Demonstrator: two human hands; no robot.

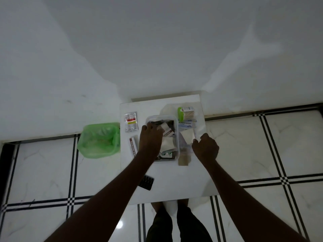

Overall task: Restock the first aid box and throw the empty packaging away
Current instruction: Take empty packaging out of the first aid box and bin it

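Reaching into the clear first aid box (176,137) at the middle of the small white table (174,186), the left hand (151,139) lies over the box's left half with its fingers curled down among the contents; whether it pinches anything there I cannot tell. The right hand (205,147) sits just right of the box, fingers closed on the edge of a clear plastic sheet or lid (198,126) that spreads away from the box's right side. The box's long axis runs away from the person, so supplies flank it: a white and red sachet (130,121) and a long ointment carton (133,147) to its left, a green-capped pack (185,114) and blue-printed cartons (186,124) beyond its far right corner, a dark blister strip (146,182) nearer than the box. The left hand is the nearer to the green-lined bin (99,139), which stands left of the box, off the table. Dim light blurs the labels, and the left hand hides much of the box's inside.
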